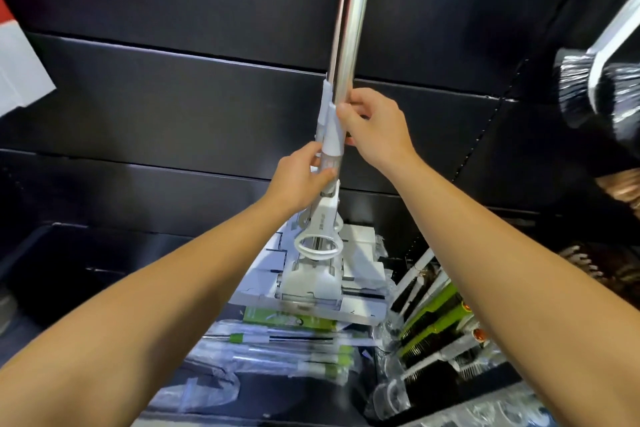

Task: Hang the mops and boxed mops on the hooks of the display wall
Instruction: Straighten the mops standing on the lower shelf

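Note:
A mop with a shiny steel pole and a white plastic collar stands upright in front of the black display wall. My right hand grips the pole at the collar. Just below it, my left hand holds the white wringer section. The mop's white head with its ring handle hangs above a pile of other white mop heads. A second pole shows right behind the first. No hook is in view.
Bagged mops with green fittings lie in the bin below. Green and white brushes stand at the lower right. A black-bristled broom hangs at the upper right. A red and white box sits at the left edge.

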`<state>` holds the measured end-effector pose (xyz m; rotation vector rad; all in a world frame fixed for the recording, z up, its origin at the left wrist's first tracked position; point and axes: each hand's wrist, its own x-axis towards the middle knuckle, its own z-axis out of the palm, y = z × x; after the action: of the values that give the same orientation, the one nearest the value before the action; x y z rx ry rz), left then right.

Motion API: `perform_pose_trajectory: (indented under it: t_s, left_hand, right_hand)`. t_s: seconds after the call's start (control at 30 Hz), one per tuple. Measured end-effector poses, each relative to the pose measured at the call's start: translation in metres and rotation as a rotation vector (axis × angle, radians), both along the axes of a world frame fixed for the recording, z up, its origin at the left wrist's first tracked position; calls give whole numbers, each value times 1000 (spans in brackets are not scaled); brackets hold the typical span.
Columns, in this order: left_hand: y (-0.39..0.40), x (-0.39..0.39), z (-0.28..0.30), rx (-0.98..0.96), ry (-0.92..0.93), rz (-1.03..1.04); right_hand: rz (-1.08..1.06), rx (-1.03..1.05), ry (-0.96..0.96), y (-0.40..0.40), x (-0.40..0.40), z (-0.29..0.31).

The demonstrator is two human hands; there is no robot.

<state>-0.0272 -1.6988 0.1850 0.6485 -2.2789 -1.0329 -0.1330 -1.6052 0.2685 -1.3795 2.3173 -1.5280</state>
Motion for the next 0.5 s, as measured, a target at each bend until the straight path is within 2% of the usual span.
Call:
perform_pose_trajectory:
  t_s: [0.5]
  left_hand:
    - [-5, -5, 3, 17, 3, -37]
  right_hand:
    - [-65, -17, 25, -4, 1, -1]
